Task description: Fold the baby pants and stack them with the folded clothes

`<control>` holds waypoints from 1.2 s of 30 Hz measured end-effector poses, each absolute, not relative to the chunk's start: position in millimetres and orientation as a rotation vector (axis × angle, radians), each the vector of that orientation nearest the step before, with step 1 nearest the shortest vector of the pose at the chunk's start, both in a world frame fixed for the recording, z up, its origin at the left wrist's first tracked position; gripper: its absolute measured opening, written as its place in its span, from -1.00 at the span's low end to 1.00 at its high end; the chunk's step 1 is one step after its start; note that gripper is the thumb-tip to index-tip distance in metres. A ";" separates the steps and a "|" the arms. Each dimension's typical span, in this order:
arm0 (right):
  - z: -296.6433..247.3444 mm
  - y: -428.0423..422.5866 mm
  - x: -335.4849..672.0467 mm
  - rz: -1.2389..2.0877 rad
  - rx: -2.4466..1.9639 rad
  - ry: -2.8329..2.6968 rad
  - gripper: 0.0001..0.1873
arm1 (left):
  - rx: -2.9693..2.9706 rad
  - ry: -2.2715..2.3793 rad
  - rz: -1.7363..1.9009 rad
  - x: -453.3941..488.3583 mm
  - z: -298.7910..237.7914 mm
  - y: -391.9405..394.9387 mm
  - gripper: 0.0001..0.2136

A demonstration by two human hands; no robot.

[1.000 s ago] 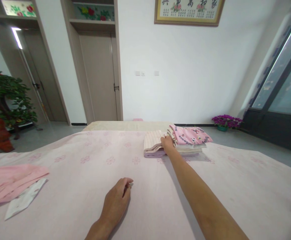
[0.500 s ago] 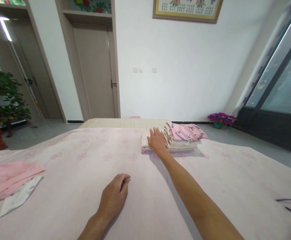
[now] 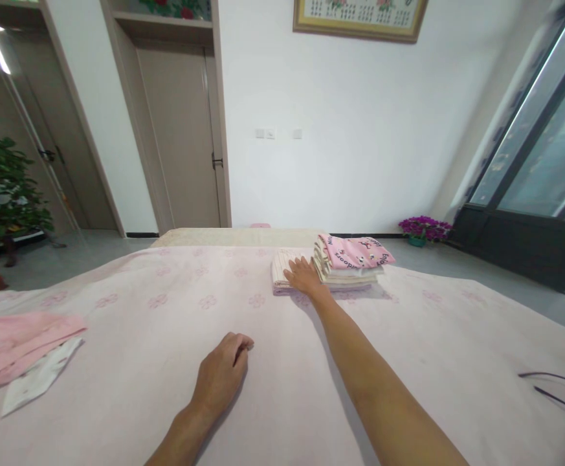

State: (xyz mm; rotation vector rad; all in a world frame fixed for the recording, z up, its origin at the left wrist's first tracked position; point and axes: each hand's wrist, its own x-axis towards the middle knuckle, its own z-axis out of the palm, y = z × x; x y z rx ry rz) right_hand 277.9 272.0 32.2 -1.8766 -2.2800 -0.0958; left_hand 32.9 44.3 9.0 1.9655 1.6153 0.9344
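Note:
My right hand (image 3: 303, 275) reaches far across the bed and lies flat, fingers spread, on a folded striped cream cloth (image 3: 281, 271). Right beside it stands a stack of folded clothes (image 3: 351, 264) topped by a pink printed piece. My left hand (image 3: 222, 369) rests on the pale pink bedsheet (image 3: 141, 349) near me, fingers curled loosely under, with nothing visible in them.
Loose pink and white garments (image 3: 15, 353) lie at the bed's left edge. Dark cables (image 3: 556, 388) lie at the right edge. Beyond the bed are a door (image 3: 182, 129), a green plant (image 3: 5, 188) at left, purple flowers (image 3: 425, 228) and a glass door at right.
My right hand moved from the edge of the clothes stack onto the striped cloth and flattened there. The view shifted slightly. My left hand stayed put.

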 end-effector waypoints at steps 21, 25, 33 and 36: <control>-2.9 58.0 258.3 -0.028 -1.715 -2.275 -0.36 | 1.965 1.588 0.996 24.8 1.3 48.4 -0.80; -2.4 16.2 268.9 0.025 -1.717 -2.415 -0.36 | 1.962 1.578 1.017 22.4 -4.9 49.8 -0.79; -0.5 1.6 273.4 -0.014 -1.660 -2.384 -0.42 | 2.072 1.929 0.996 -22.6 -1.3 52.2 -0.67; -1.8 5.6 273.4 -0.007 -1.652 -2.372 -0.44 | 2.069 2.152 0.961 -80.5 7.6 48.6 -0.63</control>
